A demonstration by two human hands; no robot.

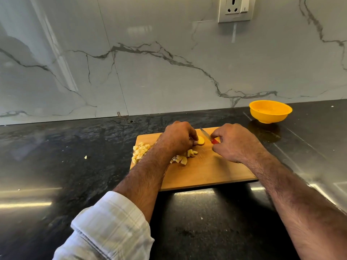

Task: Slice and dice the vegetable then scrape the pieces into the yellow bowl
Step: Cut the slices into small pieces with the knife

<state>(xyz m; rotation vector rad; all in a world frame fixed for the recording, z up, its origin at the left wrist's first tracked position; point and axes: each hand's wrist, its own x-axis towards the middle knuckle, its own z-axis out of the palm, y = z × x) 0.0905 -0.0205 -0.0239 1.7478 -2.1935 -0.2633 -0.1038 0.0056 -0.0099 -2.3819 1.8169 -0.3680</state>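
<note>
**Vegetable slice held on cutting board, knife in right hand**

The wooden cutting board [206, 169] lies on the dark stone counter [75, 166], near the counter's rear edge. The left hand [176, 137] rests over the board's rear-centre area, fingers curled down, fingertips pinning a pale yellow vegetable slice [200, 141] flat against the board. The right hand [234, 141] is closed around the red handle of a small knife [208, 136]; the blade points toward the board's rear edge and sits just beside the slice, on its right. Contact between blade and slice cannot be determined.

Diced pieces [139, 152] form a heap at the board's left edge. A second, smaller group of pieces [185, 157] lies near the board's centre, partly hidden under the left wrist. One stray piece [85, 157] lies on the counter, well apart from the board's left edge.

The yellow bowl [270, 111] stands upright on the counter beyond the board's rear right corner, close to the marble-patterned wall [150, 72]. A wall socket [236, 9] is mounted above.
</note>
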